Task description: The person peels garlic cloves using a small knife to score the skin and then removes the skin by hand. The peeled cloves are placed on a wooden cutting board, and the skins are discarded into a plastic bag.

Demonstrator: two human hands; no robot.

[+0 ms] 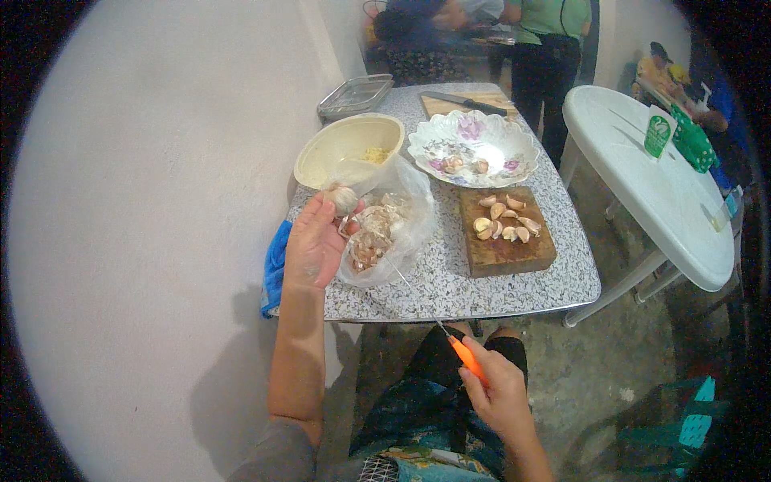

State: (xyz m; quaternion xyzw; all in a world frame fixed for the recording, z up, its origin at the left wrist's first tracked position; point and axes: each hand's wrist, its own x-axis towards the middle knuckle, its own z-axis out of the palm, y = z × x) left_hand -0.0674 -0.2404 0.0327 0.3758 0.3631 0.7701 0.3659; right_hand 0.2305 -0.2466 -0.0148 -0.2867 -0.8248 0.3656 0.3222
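Note:
Between the fingers of my left hand [316,241] is a garlic bulb [342,199], raised above the table's left side. Just beside that hand sits a clear plastic bag [415,211] with loose garlic skins [376,238] in it. My right hand [497,376] grips the orange handle of a knife [468,360] in front of the table edge, its thin blade pointing up and left towards the bag. Several garlic cloves [497,211] lie on a thick wooden chopping block [512,259] at the right. Farther back, a scalloped floral bowl [518,144] holds garlic bulbs [452,164].
A cream bowl [313,144] with chopped yellowish bits stands behind the bag, near a glass dish [355,96]. A black-handled knife [464,102] rests on a wooden board [437,108]. Left is a wall [150,181]; right, a white plastic table [638,162]. People stand beyond.

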